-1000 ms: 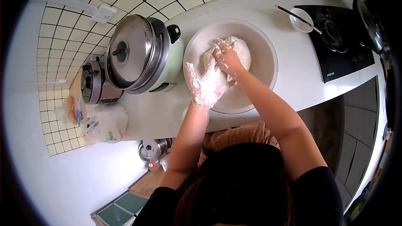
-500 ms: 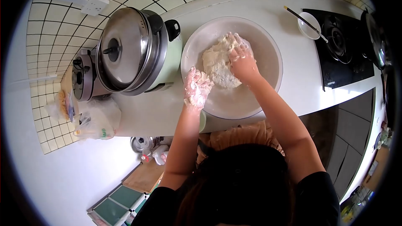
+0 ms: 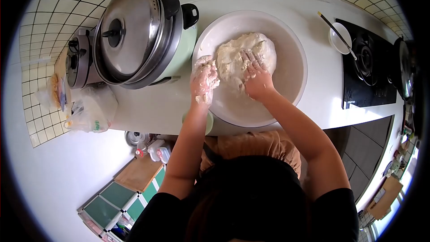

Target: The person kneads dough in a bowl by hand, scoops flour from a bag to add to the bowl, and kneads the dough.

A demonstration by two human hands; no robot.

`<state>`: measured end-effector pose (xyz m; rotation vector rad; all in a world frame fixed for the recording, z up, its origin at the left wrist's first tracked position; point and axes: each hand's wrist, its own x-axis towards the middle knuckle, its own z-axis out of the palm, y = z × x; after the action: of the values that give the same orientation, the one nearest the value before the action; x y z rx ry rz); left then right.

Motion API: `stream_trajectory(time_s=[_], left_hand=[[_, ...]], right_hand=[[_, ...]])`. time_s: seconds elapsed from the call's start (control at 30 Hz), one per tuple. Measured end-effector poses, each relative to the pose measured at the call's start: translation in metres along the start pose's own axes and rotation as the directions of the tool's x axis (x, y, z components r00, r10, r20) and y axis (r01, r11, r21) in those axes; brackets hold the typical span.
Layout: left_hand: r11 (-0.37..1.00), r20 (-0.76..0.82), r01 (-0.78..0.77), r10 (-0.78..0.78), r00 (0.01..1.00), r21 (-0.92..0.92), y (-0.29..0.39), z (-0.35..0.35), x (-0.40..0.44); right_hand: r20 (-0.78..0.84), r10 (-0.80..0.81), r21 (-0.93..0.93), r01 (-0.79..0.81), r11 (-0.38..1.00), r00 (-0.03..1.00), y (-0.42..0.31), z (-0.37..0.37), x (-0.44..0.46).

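A wide white basin point(image 3: 289, 85) holds a large pale lump of dough point(image 3: 246, 47) with a rough surface. My right hand point(image 3: 257, 76) lies on the near side of the dough, its fingers stretched out and pressing on the surface. Bits of dough cling to those fingers. At the basin's left side, my left hand point(image 3: 205, 79) is closed over the rim, thickly coated with sticky dough. Its fingertips are partly hidden by the coating. A pale green bowl point(image 3: 209, 123) shows partly beneath my left forearm.
Left of the basin stands a large lidded pot point(image 3: 130, 31), its black handle point(image 3: 190, 15) reaching toward the rim. To the right are a white bowl point(image 3: 339, 40) with a dark-handled utensil point(image 3: 333, 29) across it and a black gas stove point(image 3: 369, 80). A plastic bag point(image 3: 92, 110) lies at the left.
My right hand has moved down from the dough's far right edge to its near side. The dough now looks rounder. My left hand stays at the rim, and the view has shifted.
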<state>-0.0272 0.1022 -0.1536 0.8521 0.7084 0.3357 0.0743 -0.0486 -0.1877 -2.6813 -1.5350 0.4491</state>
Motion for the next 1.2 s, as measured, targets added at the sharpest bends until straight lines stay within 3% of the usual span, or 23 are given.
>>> stream_trajectory(time_s=[0.17, 0.23, 0.27, 0.3, 0.33, 0.4, 0.47, 0.57, 0.6, 0.7, 0.77, 0.8, 0.9, 0.93, 1.17, 1.2], left_hand=[[1.000, -0.027, 0.002, -0.001, 1.000, 0.027, -0.018, -0.003, 0.013], [0.983, 0.044, -0.073, 0.066, 0.997, 0.169, -0.035, -0.014, 0.031], [0.975, 0.061, -0.112, 0.102, 0.993, 0.193, -0.030, -0.007, 0.028], [0.965, 0.070, -0.146, 0.134, 0.988, 0.216, -0.029, -0.005, 0.025], [0.790, 0.178, -0.384, 0.342, 0.923, 0.478, -0.046, -0.020, 0.035], [0.607, 0.171, -0.391, 0.389, 0.905, 0.692, -0.027, 0.007, 0.017], [0.428, 0.222, -0.377, 0.370, 0.902, 0.821, -0.025, 0.023, 0.010], [-0.094, 0.466, -0.457, 0.220, 0.857, 0.884, -0.049, 0.040, 0.039], [-0.172, 0.508, -0.479, 0.232, 0.830, 0.861, -0.061, 0.043, 0.052], [-0.373, 0.587, -0.497, 0.180, 0.790, 0.783, -0.085, 0.048, 0.072], [-0.463, 0.576, -0.489, 0.057, 0.816, 0.739, -0.084, 0.047, 0.078], [-0.486, 0.488, -0.445, -0.043, 0.872, 0.752, -0.067, 0.057, 0.070], [-0.407, 0.484, -0.468, -0.070, 0.872, 0.785, -0.075, 0.046, 0.076], [-0.292, 0.517, -0.496, -0.004, 0.856, 0.818, -0.078, 0.042, 0.079], [-0.366, 0.529, -0.492, 0.003, 0.849, 0.790, -0.094, 0.036, 0.094], [-0.319, 0.531, -0.498, 0.022, 0.847, 0.807, -0.094, 0.036, 0.094]], right_hand=[[0.080, -0.023, -0.023, 0.024, 0.999, 0.997, -0.001, 0.008, 0.017], [0.183, -0.038, -0.053, 0.049, 0.997, 0.982, 0.001, -0.008, 0.020], [0.117, -0.063, -0.009, 0.065, 0.998, 0.991, 0.006, -0.008, 0.018], [0.185, 0.046, 0.391, -0.116, 0.913, 0.982, 0.015, -0.018, 0.014], [0.297, 0.120, 0.700, -0.301, 0.647, 0.947, 0.027, -0.033, 0.009], [0.277, 0.261, 0.872, -0.356, 0.337, 0.925, 0.046, -0.049, 0.000], [-0.075, 0.428, 0.840, -0.174, 0.514, 0.901, 0.060, -0.054, -0.009], [-0.314, 0.394, 0.739, -0.038, 0.673, 0.864, 0.069, -0.037, 0.002], [-0.321, 0.330, 0.646, -0.049, 0.761, 0.888, 0.068, -0.035, 0.005], [-0.564, 0.058, 0.255, 0.108, 0.961, 0.824, 0.065, -0.003, 0.030], [-0.534, 0.065, 0.290, 0.110, 0.951, 0.843, 0.052, 0.021, 0.039], [-0.574, 0.085, 0.244, 0.071, 0.967, 0.815, 0.044, 0.019, 0.040], [-0.551, 0.140, 0.260, 0.009, 0.966, 0.823, 0.043, 0.023, 0.047], [-0.554, 0.143, 0.262, 0.009, 0.965, 0.820, 0.044, 0.025, 0.049], [-0.521, 0.190, 0.297, -0.033, 0.954, 0.832, 0.053, 0.031, 0.053], [-0.517, 0.188, 0.293, -0.034, 0.956, 0.835, 0.054, 0.033, 0.052]])
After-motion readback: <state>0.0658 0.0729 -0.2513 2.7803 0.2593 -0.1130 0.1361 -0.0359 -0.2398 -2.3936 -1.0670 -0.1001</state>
